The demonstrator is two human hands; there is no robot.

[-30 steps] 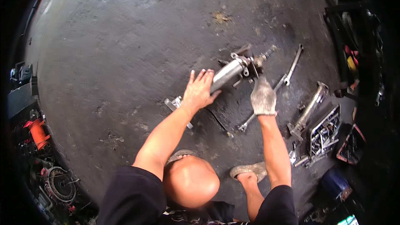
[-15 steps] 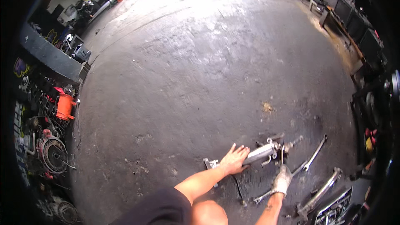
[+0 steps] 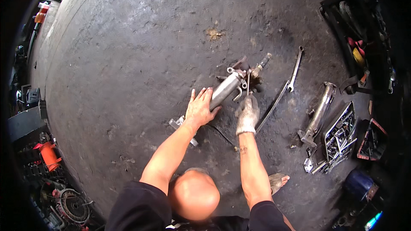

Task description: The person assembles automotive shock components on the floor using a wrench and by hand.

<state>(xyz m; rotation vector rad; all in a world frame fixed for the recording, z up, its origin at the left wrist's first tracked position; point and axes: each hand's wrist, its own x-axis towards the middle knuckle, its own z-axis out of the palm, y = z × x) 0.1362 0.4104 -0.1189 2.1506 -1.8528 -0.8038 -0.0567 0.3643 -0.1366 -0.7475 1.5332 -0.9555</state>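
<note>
Bracing the silver metal cylinder point(image 3: 226, 90) at frame centre: bare left hand point(image 3: 200, 110) spread wide over its lower end, gloved right hand point(image 3: 248, 114) closed around a slim steel tool point(image 3: 248, 84). Likely best: firm palm pressure, tool seated squarely.

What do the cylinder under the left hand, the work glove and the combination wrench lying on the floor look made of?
Cylinder: metal, perhaps steel or aluminium, smooth and semi-gloss; light streaks run along it.
Work glove: likely knitted fabric, off-white and soiled; matte, with a soft cuff edge.
Combination wrench: probably steel, polished or plated, from its silvery shine; exact alloy unclear.
</note>
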